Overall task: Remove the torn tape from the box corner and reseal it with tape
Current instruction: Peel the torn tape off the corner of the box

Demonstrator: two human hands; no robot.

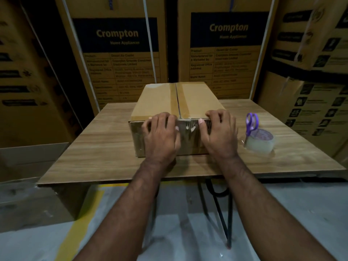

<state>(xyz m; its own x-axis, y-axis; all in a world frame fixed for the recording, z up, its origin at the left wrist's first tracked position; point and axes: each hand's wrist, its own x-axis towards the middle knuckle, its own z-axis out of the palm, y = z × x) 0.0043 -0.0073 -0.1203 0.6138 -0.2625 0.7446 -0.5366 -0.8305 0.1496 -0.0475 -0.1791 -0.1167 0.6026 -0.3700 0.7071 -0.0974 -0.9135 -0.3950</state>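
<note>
- One cardboard box [177, 110], brown and rectangular, is set on the middle of a wood-grain table [98, 147], its long axis running from 6 to 12 o'clock.
- Glossy tape [177, 97] is seen along the centre seam; on the near face it looks torn and wrinkled.
- Left hand [162, 136] and right hand [220, 132] are laid over the near top edge, fingers curled onto it.
- At 3 o'clock, a clear tape roll [260, 142] is seen with purple-handled scissors [251, 125] standing in it.
</note>
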